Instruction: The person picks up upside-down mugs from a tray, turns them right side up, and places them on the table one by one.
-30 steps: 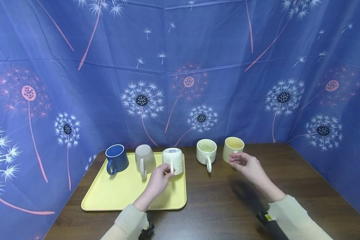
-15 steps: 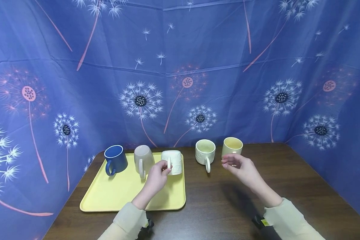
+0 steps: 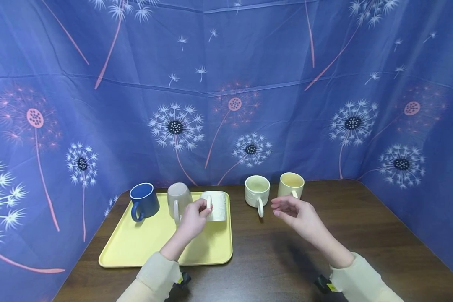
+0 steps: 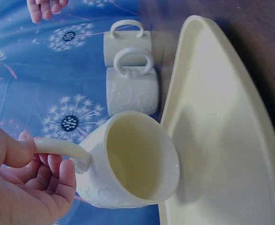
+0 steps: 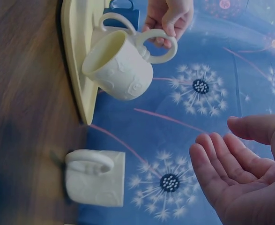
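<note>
I am watching the left hand (image 3: 192, 220) pinching only the handle (image 3: 209, 202) of the embossed mug (image 3: 218, 206), over the yellow tray's (image 3: 143, 243) far right part. With so narrow a grip, it could be slipping. It is looking creamy-white, mouth slanting downward. The right hand (image 3: 296, 216), relaxed, is holding nothing.

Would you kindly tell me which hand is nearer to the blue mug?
The left hand, right of the blue mug and near the gray mug; the right hand is farther right, past the yellow tray.
</note>
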Tool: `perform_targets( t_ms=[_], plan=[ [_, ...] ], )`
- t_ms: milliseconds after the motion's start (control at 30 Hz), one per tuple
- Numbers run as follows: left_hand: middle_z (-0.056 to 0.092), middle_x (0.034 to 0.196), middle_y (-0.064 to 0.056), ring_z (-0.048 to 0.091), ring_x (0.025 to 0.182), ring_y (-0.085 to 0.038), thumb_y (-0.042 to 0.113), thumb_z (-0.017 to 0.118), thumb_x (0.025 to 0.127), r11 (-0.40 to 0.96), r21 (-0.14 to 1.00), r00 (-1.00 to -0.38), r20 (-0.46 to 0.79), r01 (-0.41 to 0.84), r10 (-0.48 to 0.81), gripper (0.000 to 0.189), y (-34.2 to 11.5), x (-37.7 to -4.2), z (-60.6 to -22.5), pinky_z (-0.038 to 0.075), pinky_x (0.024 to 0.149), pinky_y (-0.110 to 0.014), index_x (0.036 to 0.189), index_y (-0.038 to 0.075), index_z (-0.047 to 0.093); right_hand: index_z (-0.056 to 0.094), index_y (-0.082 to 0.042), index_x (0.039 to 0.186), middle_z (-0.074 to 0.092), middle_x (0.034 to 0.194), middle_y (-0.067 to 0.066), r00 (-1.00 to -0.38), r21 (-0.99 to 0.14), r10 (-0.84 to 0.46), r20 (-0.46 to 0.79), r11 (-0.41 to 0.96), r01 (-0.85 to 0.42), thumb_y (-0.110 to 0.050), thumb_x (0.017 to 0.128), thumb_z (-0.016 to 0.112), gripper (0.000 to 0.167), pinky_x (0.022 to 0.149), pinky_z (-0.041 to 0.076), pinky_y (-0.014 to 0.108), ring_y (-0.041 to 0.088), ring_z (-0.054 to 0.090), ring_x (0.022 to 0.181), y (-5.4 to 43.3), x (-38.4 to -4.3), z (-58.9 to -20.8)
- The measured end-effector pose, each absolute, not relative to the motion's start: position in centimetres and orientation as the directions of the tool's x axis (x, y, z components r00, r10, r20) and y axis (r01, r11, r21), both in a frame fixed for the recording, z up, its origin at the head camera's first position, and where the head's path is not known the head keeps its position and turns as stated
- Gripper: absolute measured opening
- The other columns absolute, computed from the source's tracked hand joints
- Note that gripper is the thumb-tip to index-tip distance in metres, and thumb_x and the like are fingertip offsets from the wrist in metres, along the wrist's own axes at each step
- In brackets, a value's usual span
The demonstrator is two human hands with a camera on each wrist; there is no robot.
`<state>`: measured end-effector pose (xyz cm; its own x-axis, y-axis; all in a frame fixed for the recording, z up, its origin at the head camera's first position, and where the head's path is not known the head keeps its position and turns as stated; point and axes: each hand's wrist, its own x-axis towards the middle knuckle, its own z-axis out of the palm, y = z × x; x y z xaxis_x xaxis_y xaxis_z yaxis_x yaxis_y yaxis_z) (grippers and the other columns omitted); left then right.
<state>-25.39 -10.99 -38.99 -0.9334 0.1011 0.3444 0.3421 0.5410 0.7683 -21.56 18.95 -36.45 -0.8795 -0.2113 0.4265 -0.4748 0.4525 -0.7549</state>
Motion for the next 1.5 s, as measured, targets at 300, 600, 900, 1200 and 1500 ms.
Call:
perform_targets(
  t_ms=[300, 600, 900, 1200, 1500],
  plan=[
    [0.061, 0.075, -0.008, 0.052, 0.067, -0.012, -0.002, 0.060, 0.086, 0.523, 0.791, -0.945, 0.312, 0.317, 0.101, 0.004, -11.1, -24.4, -36.3, 0.046, 0.059, -0.023, 0.085, -0.002, 0.064, 0.066, -0.005, 0.106, 0.071, 0.095, 0.004, -0.846, -0.720, -0.228, 0.482, 0.448, -0.530, -0.003, 0.082, 0.070, 0.025, 0.076, 0.054, 0.024, 0.014, 0.067, 0.085, 17.9, -20.6, -35.5],
    [0.064, 0.077, -0.006, 0.052, 0.069, -0.011, -0.001, 0.060, 0.087, 0.514, 0.807, -0.956, 0.269, 0.291, 0.118, 0.006, -11.3, -23.4, -34.8, 0.044, 0.061, -0.022, 0.086, 0.000, 0.066, 0.066, -0.004, 0.105, 0.070, 0.092, 0.002, -0.814, -0.671, -0.248, 0.525, 0.468, -0.575, -0.001, 0.080, 0.071, 0.026, 0.073, 0.054, 0.025, 0.011, 0.066, 0.083, 17.2, -20.1, -35.0],
    [0.066, 0.081, -0.006, 0.057, 0.077, -0.013, -0.003, 0.061, 0.085, 0.485, 0.811, -0.945, 0.290, 0.326, 0.152, 0.007, -11.3, -22.2, -33.5, 0.048, 0.069, -0.026, 0.085, 0.000, 0.067, 0.066, -0.005, 0.104, 0.071, 0.091, 0.000, -0.769, -0.605, -0.271, 0.578, 0.490, -0.628, 0.000, 0.078, 0.073, 0.028, 0.070, 0.054, 0.026, 0.008, 0.066, 0.080, 16.5, -19.5, -34.2],
    [0.066, 0.082, -0.007, 0.057, 0.077, -0.013, -0.004, 0.061, 0.085, 0.458, 0.808, -0.927, 0.293, 0.371, 0.233, 0.006, -10.9, -20.5, -32.2, 0.048, 0.068, -0.024, 0.087, -0.001, 0.067, 0.067, -0.007, 0.104, 0.070, 0.093, -0.001, -0.715, -0.558, -0.323, 0.620, 0.459, -0.691, 0.003, 0.075, 0.075, 0.032, 0.071, 0.055, 0.028, 0.007, 0.065, 0.077, 15.8, -19.2, -33.7],
    [0.063, 0.078, -0.004, 0.054, 0.074, -0.012, 0.000, 0.062, 0.086, 0.458, 0.772, -0.889, 0.305, 0.440, 0.340, 0.004, -10.7, -19.0, -31.5, 0.045, 0.063, -0.021, 0.084, 0.001, 0.064, 0.067, -0.007, 0.104, 0.069, 0.098, 0.000, -0.682, -0.534, -0.350, 0.642, 0.434, -0.726, 0.000, 0.076, 0.075, 0.030, 0.073, 0.054, 0.027, 0.008, 0.066, 0.077, 15.3, -19.0, -33.5]
  ],
)
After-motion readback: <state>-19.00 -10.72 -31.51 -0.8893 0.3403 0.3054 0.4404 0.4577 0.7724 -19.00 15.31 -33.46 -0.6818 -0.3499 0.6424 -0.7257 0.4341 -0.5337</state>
